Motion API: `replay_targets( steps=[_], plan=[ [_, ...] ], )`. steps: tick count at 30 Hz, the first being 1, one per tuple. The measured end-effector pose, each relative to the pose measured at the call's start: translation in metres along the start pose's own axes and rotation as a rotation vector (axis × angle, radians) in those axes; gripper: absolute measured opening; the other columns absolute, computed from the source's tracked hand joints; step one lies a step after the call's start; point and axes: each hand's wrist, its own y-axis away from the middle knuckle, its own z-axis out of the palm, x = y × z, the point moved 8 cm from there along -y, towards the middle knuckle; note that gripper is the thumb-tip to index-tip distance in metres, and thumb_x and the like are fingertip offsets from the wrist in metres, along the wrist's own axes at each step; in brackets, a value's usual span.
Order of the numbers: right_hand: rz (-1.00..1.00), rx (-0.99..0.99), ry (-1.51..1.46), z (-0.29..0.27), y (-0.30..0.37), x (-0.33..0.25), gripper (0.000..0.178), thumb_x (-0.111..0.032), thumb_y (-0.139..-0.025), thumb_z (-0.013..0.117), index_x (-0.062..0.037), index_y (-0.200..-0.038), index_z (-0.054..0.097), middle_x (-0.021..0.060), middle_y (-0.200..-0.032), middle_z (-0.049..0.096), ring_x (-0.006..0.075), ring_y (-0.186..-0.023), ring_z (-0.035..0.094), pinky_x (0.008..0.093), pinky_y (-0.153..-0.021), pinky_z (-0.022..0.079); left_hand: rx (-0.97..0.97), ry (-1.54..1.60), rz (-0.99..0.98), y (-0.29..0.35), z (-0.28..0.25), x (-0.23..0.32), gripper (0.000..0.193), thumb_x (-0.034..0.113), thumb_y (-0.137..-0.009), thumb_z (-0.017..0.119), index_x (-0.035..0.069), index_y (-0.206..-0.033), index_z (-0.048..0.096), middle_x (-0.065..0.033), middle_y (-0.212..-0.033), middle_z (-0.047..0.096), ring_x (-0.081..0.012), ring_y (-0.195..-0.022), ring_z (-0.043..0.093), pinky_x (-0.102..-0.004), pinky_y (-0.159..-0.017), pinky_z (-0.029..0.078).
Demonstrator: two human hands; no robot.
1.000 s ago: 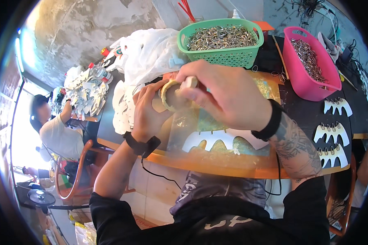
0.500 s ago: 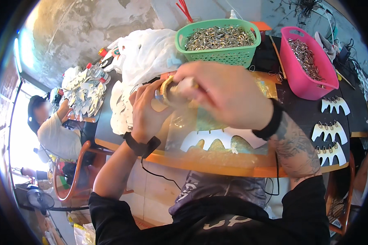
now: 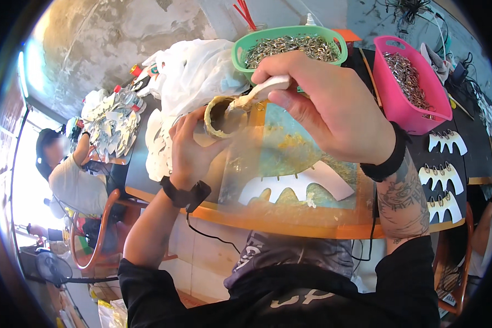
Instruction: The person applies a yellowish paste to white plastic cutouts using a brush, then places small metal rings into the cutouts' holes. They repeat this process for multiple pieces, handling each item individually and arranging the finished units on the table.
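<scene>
My left hand [image 3: 192,153] is wrapped round a round pot [image 3: 217,130], its mouth tipped toward me. Yellowish crust, like dried glue, coats the rim. My right hand [image 3: 333,106] pinches the white handle of a brush [image 3: 263,91]; its caked yellowish tip is at the pot's mouth. The bristles cannot be made out clearly. Below my hands lies a white scalloped piece [image 3: 298,187], several small slots along its upper edge. It rests on a stained, glue-smeared blue-green sheet [image 3: 281,147] near the table's front edge.
A green basket [image 3: 240,57] and a pink basket [image 3: 396,106] hold metal clips. Clipped scalloped pieces [image 3: 441,177] lie at right. White cut pieces [image 3: 159,145] and a plastic bag [image 3: 194,65] lie at left. Another person [image 3: 79,180] sits at far left.
My right hand has risen and drawn back to the right with the brush, uncovering the pot's mouth and more of the sheet. My left hand still holds the pot.
</scene>
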Motion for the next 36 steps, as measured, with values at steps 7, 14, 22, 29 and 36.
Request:
replay_targets(
  steps=[7,14,22,29,36],
  plan=[
    [-0.008,-0.016,0.066,-0.017,0.0,-0.005,0.021,-0.009,-0.104,0.059,-0.0056,-0.125,0.06,0.0083,-0.104,0.068,0.0208,-0.083,0.065,0.0277,-0.077,0.052,-0.065,0.256,-0.103,-0.002,0.006,-0.012,0.065,0.007,-0.073,0.09,0.001,-0.131,0.062,-0.0085,-0.122,0.073,-0.0177,-0.113,0.068,-0.0343,-0.102,0.05],
    [0.05,0.221,0.032,-0.067,0.003,0.001,0.023,-0.018,-0.11,0.053,-0.002,-0.125,0.06,0.0047,-0.099,0.068,0.0088,-0.08,0.06,0.0234,-0.068,0.046,-0.123,0.55,-0.247,0.002,0.02,-0.036,0.069,0.005,-0.074,0.089,0.001,-0.136,0.06,-0.0073,-0.125,0.071,-0.0172,-0.117,0.066,-0.0339,-0.106,0.049],
    [0.046,0.247,-0.152,-0.051,0.001,0.001,0.024,-0.018,-0.111,0.052,-0.002,-0.126,0.061,0.0038,-0.1,0.067,0.0094,-0.083,0.06,0.023,-0.069,0.044,-0.254,0.674,-0.239,0.004,0.03,-0.011,0.073,0.009,-0.073,0.091,0.001,-0.138,0.058,-0.007,-0.129,0.07,-0.016,-0.121,0.063,-0.0359,-0.11,0.045],
    [0.292,-0.14,0.154,-0.029,0.002,0.022,0.021,-0.015,-0.11,0.051,-0.0046,-0.125,0.06,0.0035,-0.095,0.065,0.0102,-0.087,0.061,0.0238,-0.073,0.045,-0.22,0.763,-0.229,0.005,0.026,-0.009,0.072,0.007,-0.075,0.089,0.001,-0.139,0.057,-0.008,-0.132,0.068,-0.0164,-0.122,0.063,-0.0347,-0.108,0.047],
    [0.355,0.429,-0.419,-0.102,0.016,0.058,0.036,-0.019,-0.11,0.047,0.0049,-0.132,0.06,0.0109,-0.111,0.073,0.015,-0.095,0.067,0.026,-0.076,0.047,-0.231,0.919,-0.389,0.015,0.052,-0.022,0.074,-0.001,-0.076,0.087,0.0,-0.141,0.053,-0.0079,-0.132,0.067,-0.0166,-0.121,0.065,-0.0354,-0.104,0.054]
  ],
)
